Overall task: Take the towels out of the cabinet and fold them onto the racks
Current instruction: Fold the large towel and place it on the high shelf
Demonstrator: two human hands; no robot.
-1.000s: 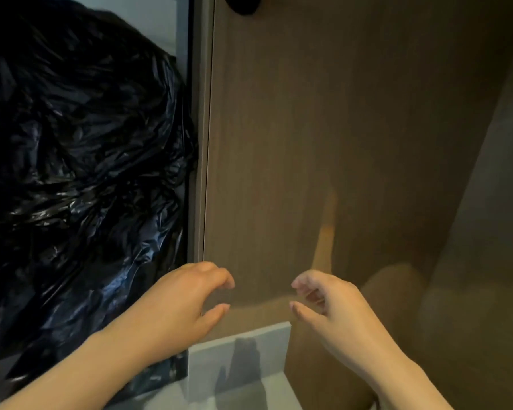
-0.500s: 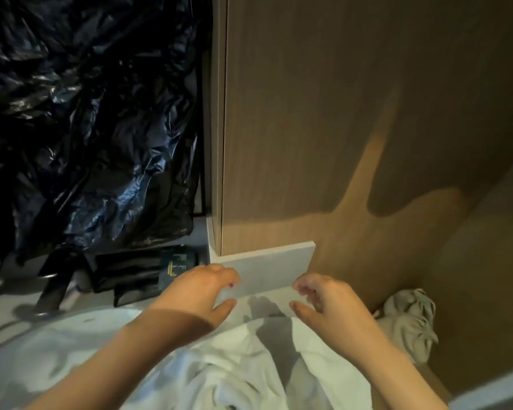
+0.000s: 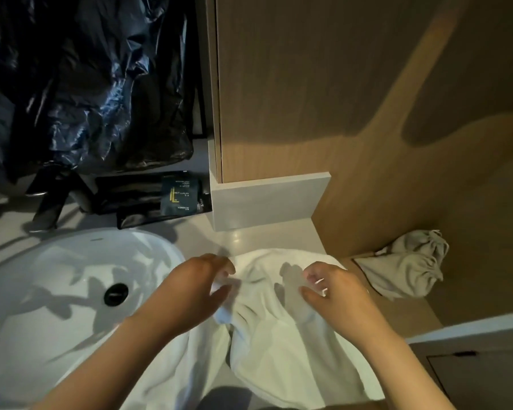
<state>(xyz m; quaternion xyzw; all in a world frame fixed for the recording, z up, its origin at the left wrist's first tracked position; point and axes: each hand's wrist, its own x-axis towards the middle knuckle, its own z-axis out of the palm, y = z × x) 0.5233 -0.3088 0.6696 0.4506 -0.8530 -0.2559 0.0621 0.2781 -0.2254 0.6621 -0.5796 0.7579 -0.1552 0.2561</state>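
A crumpled white towel (image 3: 279, 350) lies on the pale counter (image 3: 249, 238) to the right of the basin and hangs over the near edge. My left hand (image 3: 196, 288) hovers over the towel's left part, fingers loosely curled, holding nothing. Over the towel's upper right part is my right hand (image 3: 335, 294), also loosely curled and holding nothing. Both hands cast shadows on the cloth. No rack is in view.
A white basin (image 3: 42, 276) with a black drain (image 3: 116, 294) fills the left. Behind it are a black plastic bag (image 3: 86, 84) and dark sachets (image 3: 179, 195). A wooden cabinet panel (image 3: 308, 84) rises ahead. A grey cloth bundle (image 3: 406, 267) lies on the wooden ledge at right.
The view has tilted down from the wooden panel to the counter. The basin and white towel have come into sight, and both hands have dropped close over the towel.
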